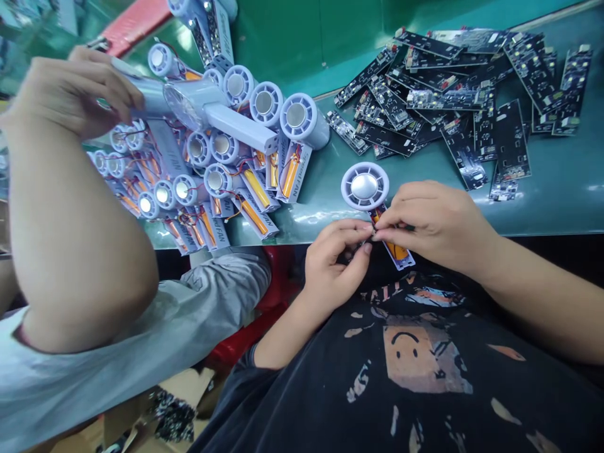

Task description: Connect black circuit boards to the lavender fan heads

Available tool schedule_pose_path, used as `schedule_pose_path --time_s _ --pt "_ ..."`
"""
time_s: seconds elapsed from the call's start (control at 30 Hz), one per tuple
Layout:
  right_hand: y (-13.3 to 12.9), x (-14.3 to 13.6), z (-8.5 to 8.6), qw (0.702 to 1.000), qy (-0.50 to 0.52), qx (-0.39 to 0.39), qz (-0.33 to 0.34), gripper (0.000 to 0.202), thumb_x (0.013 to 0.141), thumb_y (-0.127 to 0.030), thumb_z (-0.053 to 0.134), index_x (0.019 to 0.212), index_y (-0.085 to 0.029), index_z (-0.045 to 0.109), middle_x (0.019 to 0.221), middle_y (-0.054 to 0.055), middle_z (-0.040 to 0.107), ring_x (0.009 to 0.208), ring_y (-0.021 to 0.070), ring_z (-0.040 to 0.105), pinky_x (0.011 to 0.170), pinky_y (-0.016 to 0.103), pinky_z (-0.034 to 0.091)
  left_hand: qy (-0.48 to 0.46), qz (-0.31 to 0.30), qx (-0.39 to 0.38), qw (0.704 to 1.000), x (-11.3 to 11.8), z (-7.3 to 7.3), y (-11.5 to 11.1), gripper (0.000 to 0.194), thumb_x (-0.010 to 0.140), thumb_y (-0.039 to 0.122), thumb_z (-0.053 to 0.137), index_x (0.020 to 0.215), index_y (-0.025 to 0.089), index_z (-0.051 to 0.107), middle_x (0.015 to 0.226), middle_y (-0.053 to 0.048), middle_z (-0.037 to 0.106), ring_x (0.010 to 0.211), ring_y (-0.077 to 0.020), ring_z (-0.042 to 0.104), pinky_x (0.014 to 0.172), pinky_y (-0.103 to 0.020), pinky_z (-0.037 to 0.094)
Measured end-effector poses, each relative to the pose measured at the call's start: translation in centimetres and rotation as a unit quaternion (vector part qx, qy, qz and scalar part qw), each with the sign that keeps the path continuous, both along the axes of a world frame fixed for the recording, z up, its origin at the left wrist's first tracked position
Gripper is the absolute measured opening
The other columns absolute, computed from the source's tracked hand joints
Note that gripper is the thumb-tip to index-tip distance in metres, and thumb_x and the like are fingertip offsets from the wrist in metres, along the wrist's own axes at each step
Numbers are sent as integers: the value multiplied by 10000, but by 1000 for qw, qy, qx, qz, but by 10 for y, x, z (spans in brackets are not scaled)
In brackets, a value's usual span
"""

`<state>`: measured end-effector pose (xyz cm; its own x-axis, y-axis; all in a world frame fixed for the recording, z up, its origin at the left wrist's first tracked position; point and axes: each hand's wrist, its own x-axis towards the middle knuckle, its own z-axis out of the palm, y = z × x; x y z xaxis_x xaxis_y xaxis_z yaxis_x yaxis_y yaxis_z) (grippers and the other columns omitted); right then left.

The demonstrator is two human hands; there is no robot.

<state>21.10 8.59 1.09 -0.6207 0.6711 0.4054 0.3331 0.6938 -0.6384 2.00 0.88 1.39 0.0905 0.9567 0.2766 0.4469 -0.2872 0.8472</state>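
Note:
A lilac handheld fan with its handle open lies at the table's front edge, its round head facing up with a silver centre. In the handle an orange battery shows. My left hand is closed in a pinch just left of the handle. From the other side, my right hand reaches over the handle, thumb and fingers pinched together. The fingertips of both hands meet over the handle's upper part. Whatever small piece they grip there is hidden by the fingers.
A pile of black circuit boards lies at the back right. Many opened lilac fans crowd the left. A co-worker's hand holds a fan body above them. A red stool stands below the table edge.

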Motion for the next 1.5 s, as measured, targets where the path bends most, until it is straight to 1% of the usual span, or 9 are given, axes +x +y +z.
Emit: schedule_pose_path --time_s 0.43,0.6,0.9,1.03,1.17,1.23,1.33,1.4,1.5 --pt "5 6 -8 998 46 0 37 158 962 -280 648 831 -227 720 810 1 717 731 149 649 708 297 510 28 -23 32 999 3 1 -3 188 866 49 648 999 177 683 1030 -61 725 948 -142 717 796 -260 608" --pt "6 4 -9 996 49 -59 34 185 954 -319 660 796 -238 711 779 -12 695 708 141 628 675 284 490 32 -29 16 999 1 3 -1 177 882 74 650 1019 181 688 1050 -61 722 957 -148 713 832 -296 615" --pt "-3 16 15 987 37 -159 0 292 863 -472 740 841 -195 649 756 -15 561 685 131 526 649 281 419 -104 -58 -114 986 -13 12 0 323 990 411 586 1284 293 650 1254 -72 644 1118 -212 649 929 -361 578" --pt "-29 15 24 939 -32 -333 78 435 900 -595 630 732 -194 630 618 -25 573 557 111 504 544 269 347 -114 -173 -139 968 -18 19 -10 758 931 728 426 1576 355 288 1552 -108 446 1417 -333 476 1031 -490 553" --pt "-40 6 21 903 -56 -425 -9 378 863 -526 637 681 -196 608 584 -5 594 521 127 527 509 278 346 -73 -310 -133 939 -23 21 -11 882 885 821 304 1618 375 100 1680 -77 246 1540 -365 284 1124 -561 468" --pt "-38 5 19 858 -2 -513 -15 282 881 -447 602 771 -191 643 666 16 664 566 140 606 540 280 427 -82 -262 -124 953 -22 14 -9 779 955 745 282 1614 364 116 1680 -95 234 1476 -347 395 1116 -542 477" --pt "-36 5 17 755 89 -649 24 266 873 -451 627 866 -185 633 706 13 694 557 133 645 525 266 474 -71 -121 -72 988 -12 -3 0 511 1037 481 416 1523 338 342 1489 -119 452 1085 -216 636 985 -440 552" --pt "-35 4 15 711 129 -690 49 306 842 -480 685 851 -184 608 655 -12 671 497 112 616 476 240 449 -27 -73 -12 997 -5 -12 8 409 1010 293 499 1418 314 474 1283 -81 523 909 -152 600 883 -370 560" --pt "-35 2 10 678 178 -710 66 377 790 -512 763 808 -177 591 641 -18 673 488 96 616 478 221 465 27 -77 60 995 0 -17 22 402 948 160 537 1322 305 557 1106 -43 496 982 -170 552 882 -352 535"
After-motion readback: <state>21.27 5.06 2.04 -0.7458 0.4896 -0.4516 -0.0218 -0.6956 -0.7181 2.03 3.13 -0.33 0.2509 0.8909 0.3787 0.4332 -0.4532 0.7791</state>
